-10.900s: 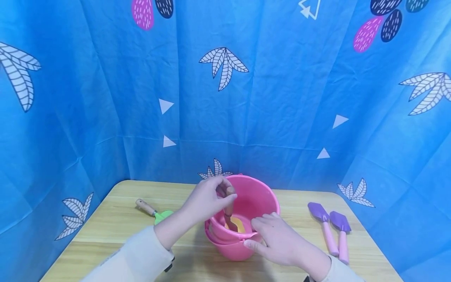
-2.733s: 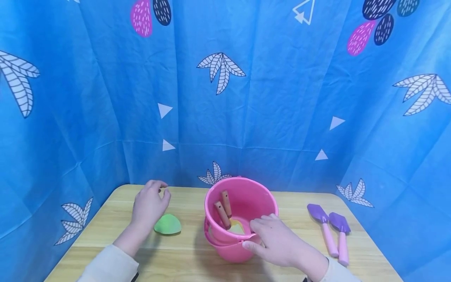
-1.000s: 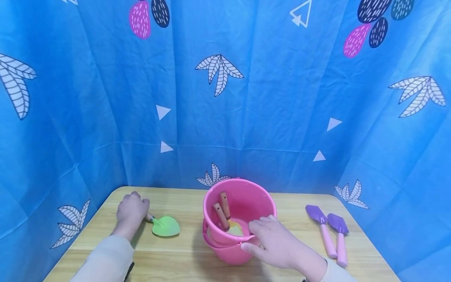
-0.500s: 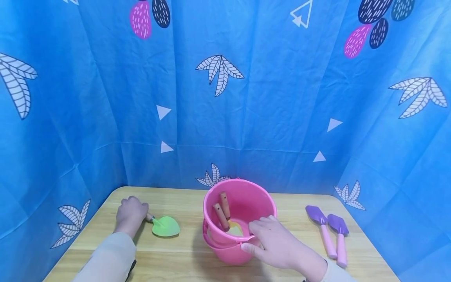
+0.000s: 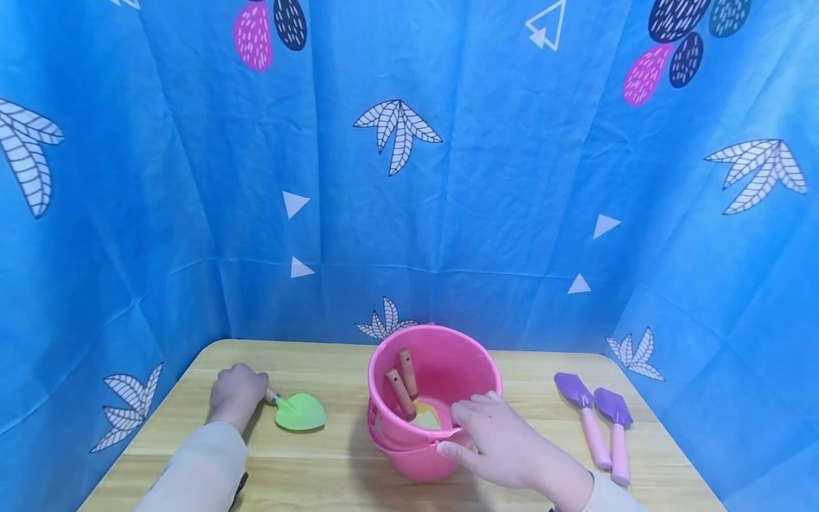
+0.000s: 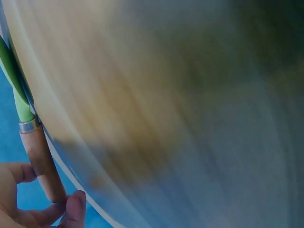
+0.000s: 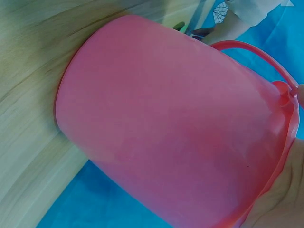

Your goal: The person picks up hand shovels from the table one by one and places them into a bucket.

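On the left of the table, my left hand (image 5: 239,391) is at the wooden handle of a small green trowel (image 5: 301,412), which lies flat with its leaf-shaped blade pointing right. In the left wrist view, fingers curl about the trowel's wooden handle (image 6: 42,161), one at its side and others at its end. A pink bucket (image 5: 425,462) stands upright in the middle, its bail hanging down. My right hand (image 5: 505,441) grips the bucket's near right rim, thumb outside and fingers over the edge. Two wooden-handled tools (image 5: 402,392) lean inside, a yellow blade (image 5: 425,409) showing at the bottom.
Two purple-bladed shovels with pink handles, one (image 5: 587,419) beside the other (image 5: 616,434), lie on the right of the wooden table (image 5: 333,469). A blue patterned cloth (image 5: 409,213) hangs behind and along both sides.
Earlier my left hand lowered a wooden-handled tool into the bucket, let go and moved left to the green trowel. Over the last second it barely shifts. My right hand stays on the rim.
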`<state>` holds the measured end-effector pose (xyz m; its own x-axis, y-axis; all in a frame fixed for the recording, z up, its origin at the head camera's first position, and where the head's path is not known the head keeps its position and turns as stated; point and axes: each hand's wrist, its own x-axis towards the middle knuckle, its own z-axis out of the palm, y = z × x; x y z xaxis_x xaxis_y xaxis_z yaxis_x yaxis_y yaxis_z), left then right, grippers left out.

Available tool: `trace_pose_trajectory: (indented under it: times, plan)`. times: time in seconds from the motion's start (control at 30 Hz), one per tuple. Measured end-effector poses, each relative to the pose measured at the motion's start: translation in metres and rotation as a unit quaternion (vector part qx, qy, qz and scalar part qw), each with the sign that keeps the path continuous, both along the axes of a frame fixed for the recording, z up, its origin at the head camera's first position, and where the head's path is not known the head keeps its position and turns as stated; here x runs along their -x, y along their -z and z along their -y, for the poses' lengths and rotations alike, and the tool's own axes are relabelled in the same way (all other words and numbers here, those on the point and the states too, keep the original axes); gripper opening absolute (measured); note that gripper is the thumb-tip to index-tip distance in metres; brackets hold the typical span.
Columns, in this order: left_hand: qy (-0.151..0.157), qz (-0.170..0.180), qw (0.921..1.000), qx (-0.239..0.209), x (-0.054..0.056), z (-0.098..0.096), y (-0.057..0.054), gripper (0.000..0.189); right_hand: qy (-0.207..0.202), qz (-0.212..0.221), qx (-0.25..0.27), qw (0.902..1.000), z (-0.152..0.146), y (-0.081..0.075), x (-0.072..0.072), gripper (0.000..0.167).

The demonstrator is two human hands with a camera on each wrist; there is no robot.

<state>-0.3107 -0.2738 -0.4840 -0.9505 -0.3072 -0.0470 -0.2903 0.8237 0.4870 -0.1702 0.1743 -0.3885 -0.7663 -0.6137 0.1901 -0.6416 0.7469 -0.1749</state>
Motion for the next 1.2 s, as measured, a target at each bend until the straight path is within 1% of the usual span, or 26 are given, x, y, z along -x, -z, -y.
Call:
trace_pose_trajectory:
  times: [0.2, 0.3, 0.43, 0.57, 0.67, 0.9, 1.07, 1.2]
  plan:
    - [0.006, 0.016, 0.9998, -0.006, 0.001, 0.000, 0.002, 0.041, 0.000, 0.001, -0.001, 1.0000, 0.001, -0.001, 0.000, 0.037]
    - [0.001, 0.015, 0.9998, -0.010, 0.002, 0.000, 0.003, 0.042, 0.000, -0.002, 0.000, 1.0000, 0.001, -0.001, 0.000, 0.037]
    - [-0.007, 0.012, 0.9995, -0.030, 0.003, 0.001, 0.003, 0.041, 0.001, -0.002, 0.000, 1.0000, 0.001, 0.000, 0.001, 0.037]
    - [-0.006, 0.004, 0.9987, -0.051, 0.002, 0.003, 0.004, 0.040, 0.002, 0.001, 0.000, 1.0000, 0.001, 0.000, 0.002, 0.038]
    - [-0.005, -0.004, 0.9985, -0.054, 0.001, 0.004, 0.004, 0.039, 0.002, 0.003, 0.000, 1.0000, 0.001, 0.000, 0.002, 0.038]
    - [0.002, -0.029, 0.9981, -0.054, 0.000, 0.001, -0.002, 0.037, 0.005, 0.007, -0.002, 1.0000, 0.001, 0.000, 0.001, 0.037]
    - [-0.010, -0.037, 0.9975, -0.059, -0.001, -0.004, -0.008, 0.035, 0.003, 0.011, 0.001, 0.9999, 0.001, -0.001, 0.000, 0.037]
    - [-0.009, -0.051, 0.9966, -0.064, -0.003, -0.007, -0.013, 0.034, 0.002, 0.008, 0.002, 1.0000, 0.001, -0.002, 0.000, 0.037]
